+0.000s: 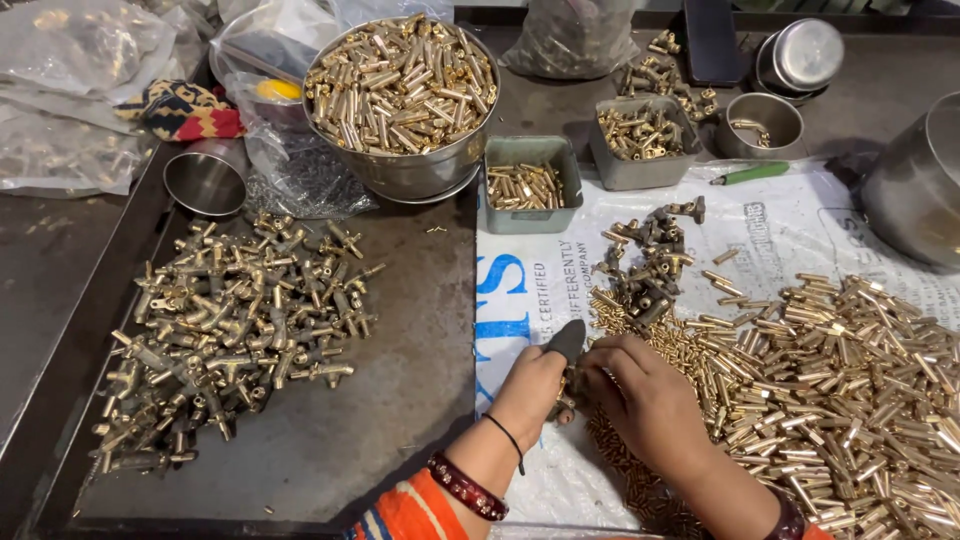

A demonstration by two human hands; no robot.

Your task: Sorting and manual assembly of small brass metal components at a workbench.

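Note:
My left hand point(532, 388) and my right hand point(640, 395) meet low in the middle of the view, fingers closed around a small brass fitting point(566, 404) between them. The left thumb wears a dark grey finger cover point(567, 340). Both hands rest over a white printed sheet point(520, 290), at the near edge of a scatter of tiny brass pieces point(610, 440). To the right lies a big heap of short brass tubes point(850, 380). On the left lies a pile of T-shaped brass fittings point(225, 330).
A large steel bowl point(415, 175) full of brass tubes stands at the back. Two grey trays point(532, 215) point(640, 170) hold brass parts. Steel cups point(205, 180) point(765, 125), a green pen point(750, 173), a steel pot point(915, 190) and plastic bags point(70, 90) surround them.

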